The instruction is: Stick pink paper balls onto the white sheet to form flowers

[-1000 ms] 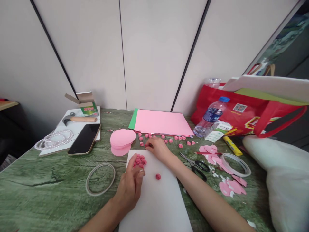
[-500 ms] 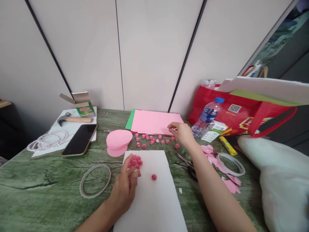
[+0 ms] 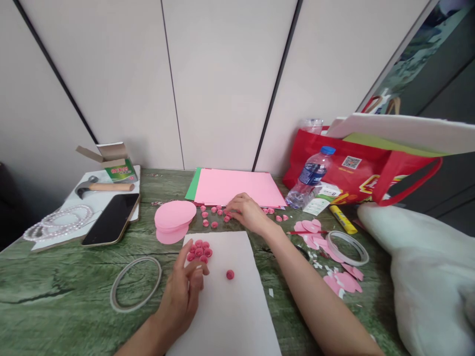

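Observation:
A white sheet (image 3: 226, 306) lies on the green table in front of me. Near its top left sits a cluster of small pink paper rolls (image 3: 199, 250), and a single roll (image 3: 230, 274) lies apart to the right. My left hand (image 3: 181, 294) rests on the sheet just below the cluster, fingers loosely spread and pointing at it. My right hand (image 3: 247, 213) reaches to the row of loose pink rolls (image 3: 213, 215) in front of the pink paper stack (image 3: 237, 187), its fingers curled down over them; what they pinch is hidden.
Pink paper discs (image 3: 174, 217), a tape ring (image 3: 135, 283), a phone (image 3: 111, 218), a hammer (image 3: 104, 187), beads (image 3: 59, 220) and a small box (image 3: 115, 165) lie left. Right: another tape ring (image 3: 347, 247), pink scraps (image 3: 343, 282), glue stick (image 3: 341, 218), bottle (image 3: 309, 178), red bag (image 3: 363, 170), white cushion (image 3: 426, 277).
My right hand went from the left part of the roll row out to the right, then came back left to the middle. The left hand's fingers lifted slightly off the cluster. The view shifted.

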The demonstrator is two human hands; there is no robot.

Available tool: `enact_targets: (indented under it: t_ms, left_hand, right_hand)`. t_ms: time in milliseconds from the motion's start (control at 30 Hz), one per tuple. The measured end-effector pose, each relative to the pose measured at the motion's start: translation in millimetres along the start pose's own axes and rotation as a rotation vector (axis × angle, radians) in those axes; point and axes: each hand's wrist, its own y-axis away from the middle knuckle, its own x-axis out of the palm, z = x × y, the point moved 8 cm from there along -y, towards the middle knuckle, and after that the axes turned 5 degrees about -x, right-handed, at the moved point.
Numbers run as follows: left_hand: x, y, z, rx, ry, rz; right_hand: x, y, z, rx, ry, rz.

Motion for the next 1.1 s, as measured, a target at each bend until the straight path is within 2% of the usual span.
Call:
enact_targets:
  t_ms: [200, 367, 633, 867, 1100]
  left_hand:
    - [1.3, 0.6, -4.7, 0.037, -0.041, 0.026]
    - [1.6, 0.0, -8.9, 0.081, -0.108, 0.038]
    - [4.2, 0.8, -4.3, 0.062, -0.028, 0.058]
    - [5.2, 0.0, -5.0, 0.088, -0.032, 0.053]
    - [3.4, 1.1, -5.8, 0.092, -0.043, 0.038]
  right_hand:
    - [21.9, -1.0, -1.9, 0.169, 0.113, 0.015]
    - [26.5, 1.7, -21.5, 0.296, 0.134, 0.039]
    - [28.3, 4.4, -17.8, 0.365, 0.115, 0.018]
    - [39.4, 4.6, -12.2, 0.467, 0.144, 0.012]
    - [44.6, 6.0, -9.6, 0.44, 0.128, -0.119]
